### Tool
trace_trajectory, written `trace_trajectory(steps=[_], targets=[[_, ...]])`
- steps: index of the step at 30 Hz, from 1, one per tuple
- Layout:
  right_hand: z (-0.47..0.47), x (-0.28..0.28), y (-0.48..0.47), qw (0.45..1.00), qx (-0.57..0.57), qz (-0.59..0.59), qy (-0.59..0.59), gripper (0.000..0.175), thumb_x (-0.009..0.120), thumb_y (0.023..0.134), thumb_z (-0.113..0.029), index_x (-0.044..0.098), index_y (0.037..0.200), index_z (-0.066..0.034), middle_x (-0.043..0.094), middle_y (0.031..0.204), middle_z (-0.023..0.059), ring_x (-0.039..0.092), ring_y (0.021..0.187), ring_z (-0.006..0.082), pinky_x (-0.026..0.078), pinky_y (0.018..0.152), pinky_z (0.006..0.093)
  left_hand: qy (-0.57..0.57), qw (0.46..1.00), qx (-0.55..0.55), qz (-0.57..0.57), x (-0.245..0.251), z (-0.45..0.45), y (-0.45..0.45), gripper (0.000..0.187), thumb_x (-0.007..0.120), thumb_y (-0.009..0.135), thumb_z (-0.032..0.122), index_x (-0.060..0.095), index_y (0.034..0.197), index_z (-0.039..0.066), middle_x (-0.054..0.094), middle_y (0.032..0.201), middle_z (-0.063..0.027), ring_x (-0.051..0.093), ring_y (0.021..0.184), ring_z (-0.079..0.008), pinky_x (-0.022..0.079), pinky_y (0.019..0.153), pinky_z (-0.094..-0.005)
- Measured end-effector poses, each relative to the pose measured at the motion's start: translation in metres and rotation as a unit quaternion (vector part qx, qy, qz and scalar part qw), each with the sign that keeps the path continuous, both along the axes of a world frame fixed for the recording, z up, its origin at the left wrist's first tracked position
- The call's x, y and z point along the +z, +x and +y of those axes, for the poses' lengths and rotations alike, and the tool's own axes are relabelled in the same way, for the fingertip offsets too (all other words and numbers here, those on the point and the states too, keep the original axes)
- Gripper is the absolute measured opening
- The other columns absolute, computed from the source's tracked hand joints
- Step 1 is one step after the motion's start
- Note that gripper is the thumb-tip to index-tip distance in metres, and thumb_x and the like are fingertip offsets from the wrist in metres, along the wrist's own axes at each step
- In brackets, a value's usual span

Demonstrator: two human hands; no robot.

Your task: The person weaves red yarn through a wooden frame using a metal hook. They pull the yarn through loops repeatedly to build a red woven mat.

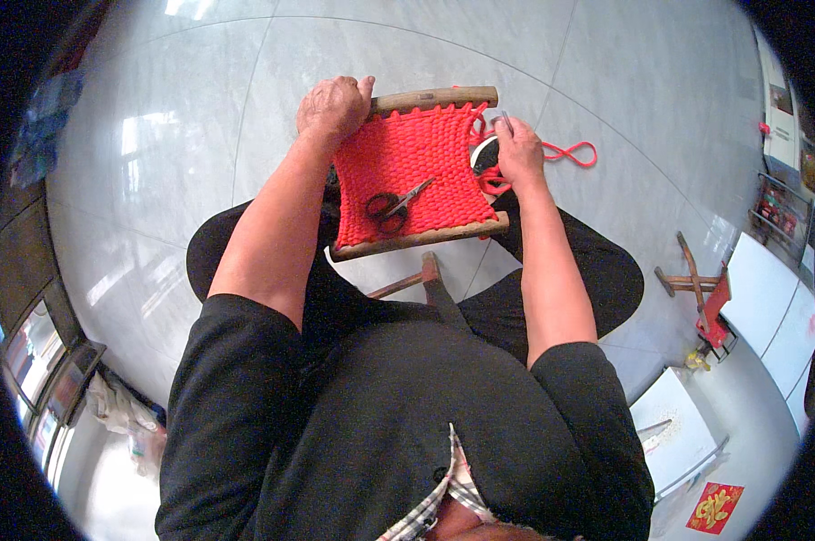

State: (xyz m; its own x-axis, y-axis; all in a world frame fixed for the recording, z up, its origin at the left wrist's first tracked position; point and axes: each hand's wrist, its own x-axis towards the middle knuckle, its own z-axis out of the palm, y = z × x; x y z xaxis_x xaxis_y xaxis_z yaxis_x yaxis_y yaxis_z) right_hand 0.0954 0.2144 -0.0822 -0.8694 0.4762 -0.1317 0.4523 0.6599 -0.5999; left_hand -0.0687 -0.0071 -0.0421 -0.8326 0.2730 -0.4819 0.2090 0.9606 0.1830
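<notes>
A red woven cord seat [414, 155] is stretched between two wooden rails of a stool, above the person's lap. My left hand [336, 105] grips the left end of the far wooden rail [441, 99]. Scissors with black handles [400, 204] lie on the weave near the close wooden rail [421, 237], blades pointing to the upper right. My right hand [519, 150], just right of the weave, pinches a thin, dark tool [507, 124]; its exact kind cannot be told. Loose red cord [573, 153] hangs around that hand and loops out to its right.
A folding stool with a red seat [717, 304] stands at the right beside white cabinets [766, 291]. A white table [674, 433] is at the lower right. Plastic bags [120, 412] and dark wooden furniture [32, 257] line the left. Grey tiled floor surrounds the person.
</notes>
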Motion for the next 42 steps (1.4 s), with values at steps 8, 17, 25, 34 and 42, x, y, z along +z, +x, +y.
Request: trace_trajectory(steps=[8,17,25,34,42], targets=[[-0.057,0.042,-0.01,0.962,0.179,0.135,0.157,0.033,0.051,0.078,-0.008,0.059,0.11,-0.0114,0.053,0.112,0.0098,0.049,0.103,0.0313,0.042,0.086,0.0434,-0.001,1.0,0.003,-0.011,0.009,0.001,0.001,0.052,0.036,0.092,0.046,0.068,0.099,0.006,0.064,0.105,-0.0204,0.06,0.102,-0.0347,0.046,0.089,-0.044],[-0.078,0.044,-0.019,0.96,0.182,0.071,0.2,0.037,0.054,0.076,-0.008,0.059,0.112,-0.0179,0.052,0.111,0.0007,0.045,0.104,0.0333,0.045,0.081,0.0455,0.016,1.0,0.005,0.005,0.002,0.0,0.001,0.052,0.037,0.092,0.046,0.069,0.096,0.006,0.065,0.1,-0.0205,0.061,0.098,-0.0363,0.048,0.086,-0.0442],[-0.072,0.041,-0.031,0.965,0.204,0.028,0.161,0.025,0.054,0.076,-0.009,0.057,0.099,-0.0156,0.053,0.102,0.0039,0.046,0.096,0.0321,0.05,0.076,0.0423,0.018,1.0,0.004,0.018,-0.003,-0.001,0.002,0.052,0.036,0.093,0.047,0.069,0.094,0.006,0.065,0.098,-0.0209,0.061,0.095,-0.038,0.047,0.085,-0.0473],[-0.074,0.044,-0.026,0.97,0.188,-0.005,0.154,0.033,0.053,0.076,-0.007,0.059,0.106,-0.0195,0.05,0.104,0.0012,0.044,0.099,0.0278,0.042,0.083,0.0404,0.025,1.0,0.008,0.012,-0.005,-0.003,-0.002,0.054,0.035,0.093,0.048,0.069,0.092,0.005,0.064,0.099,-0.0214,0.061,0.096,-0.038,0.047,0.086,-0.0473],[-0.122,0.042,-0.027,0.954,0.207,0.082,0.203,0.034,0.052,0.077,-0.014,0.058,0.11,-0.0192,0.049,0.112,0.003,0.042,0.107,0.0265,0.031,0.091,0.0469,0.015,1.0,0.013,0.008,-0.001,0.0,0.0,0.052,0.037,0.092,0.046,0.068,0.098,0.005,0.064,0.103,-0.0205,0.06,0.1,-0.0358,0.047,0.087,-0.0451]])
